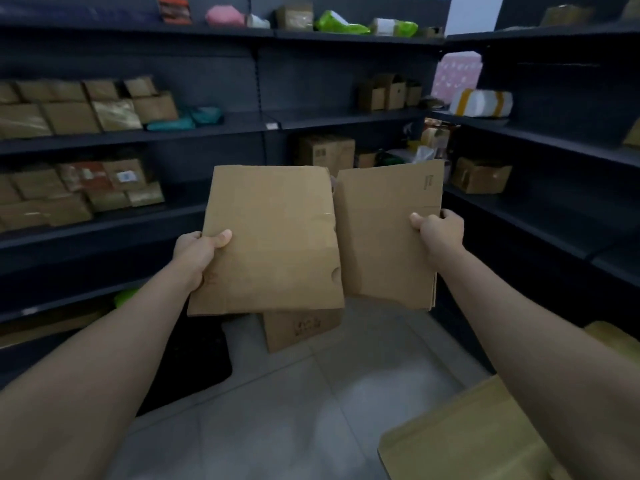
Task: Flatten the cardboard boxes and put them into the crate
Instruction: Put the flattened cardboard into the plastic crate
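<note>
Cardboard in both hands was already flat. The left hand [202,252] gripped the left flattened box [273,237] at its left edge, thumb curled over the front face. The right hand [439,233] pinched the right flattened box [384,237] at its right edge, thumb on the front and fingers wrapped behind. Both pieces were held upright in front of the person, side by side, their inner edges touching or slightly overlapping; I could not tell which.

They looked light and fairly stiff across the panels but likely to fold at the creases, so a grip at mid-edge, as here, seemed sound. The surfaces were matte brown and dry, and did not look slippery. The left one carried a strip of clear tape and a half-round notch in its right edge. The right one showed layered edges at its lower right corner.

Below them, on the grey tiled floor [277,410], stood an unflattened box [301,329]. Just left of it a dark container [197,358], probably the crate, sat beside the dark metal shelves [104,136]. Another cardboard piece [467,441] lay at lower right.
</note>
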`<state>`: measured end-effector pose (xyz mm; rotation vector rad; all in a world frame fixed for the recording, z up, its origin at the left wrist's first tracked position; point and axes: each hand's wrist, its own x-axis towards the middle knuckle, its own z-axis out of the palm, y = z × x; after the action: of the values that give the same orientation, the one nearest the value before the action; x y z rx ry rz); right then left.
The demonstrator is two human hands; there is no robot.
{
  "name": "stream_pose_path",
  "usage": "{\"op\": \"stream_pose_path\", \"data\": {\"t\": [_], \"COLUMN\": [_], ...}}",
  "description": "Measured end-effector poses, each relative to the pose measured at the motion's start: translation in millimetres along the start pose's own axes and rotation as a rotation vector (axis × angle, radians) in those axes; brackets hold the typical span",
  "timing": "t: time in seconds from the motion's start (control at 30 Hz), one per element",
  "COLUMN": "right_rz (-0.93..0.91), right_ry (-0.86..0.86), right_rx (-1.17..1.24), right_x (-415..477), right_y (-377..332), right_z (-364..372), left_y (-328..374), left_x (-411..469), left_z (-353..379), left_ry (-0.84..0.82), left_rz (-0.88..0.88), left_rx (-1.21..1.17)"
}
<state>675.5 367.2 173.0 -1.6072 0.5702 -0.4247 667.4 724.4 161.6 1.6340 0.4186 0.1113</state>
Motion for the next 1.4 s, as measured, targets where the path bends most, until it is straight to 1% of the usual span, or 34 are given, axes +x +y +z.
{"op": "stream_pose_path", "data": {"t": [0.2, 0.37, 0.6, 0.7, 0.9, 1.03, 1.23, 1.4], "right_rz": [-0.021, -0.014, -0.024, -0.014, -0.004, 0.015, 0.051, 0.065], "right_ry": [-0.043, 0.025, 0.05, 0.061, 0.008, -0.042, -0.116, -0.17], "right_rx": [-0.016, -0.004, -0.002, -0.016, -0.073, -0.111, -0.151, -0.18], "right_x": [61, 110, 175, 201, 261, 311, 390, 443], "right_y": [-9, -16, -21, -20, -16, -16, -30, -40], "right_z": [49, 99, 184, 213, 254, 275, 293, 303], "left_y": [9, 10, 15, 17, 18, 18, 23, 27], "left_x": [52, 119, 231, 274, 339, 372, 412, 447], "left_z": [5, -5, -12, -7, 24, 53, 102, 144], "left_ry": [0.089, 0.179, 0.19, 0.167, 0.132, 0.132, 0.144, 0.102], "left_rz": [-0.041, -0.104, -0.143, -0.164, -0.201, -0.266, -0.331, -0.389], "left_rx": [-0.015, -0.059, -0.037, -0.015, 0.041, 0.101, 0.178, 0.204]}}
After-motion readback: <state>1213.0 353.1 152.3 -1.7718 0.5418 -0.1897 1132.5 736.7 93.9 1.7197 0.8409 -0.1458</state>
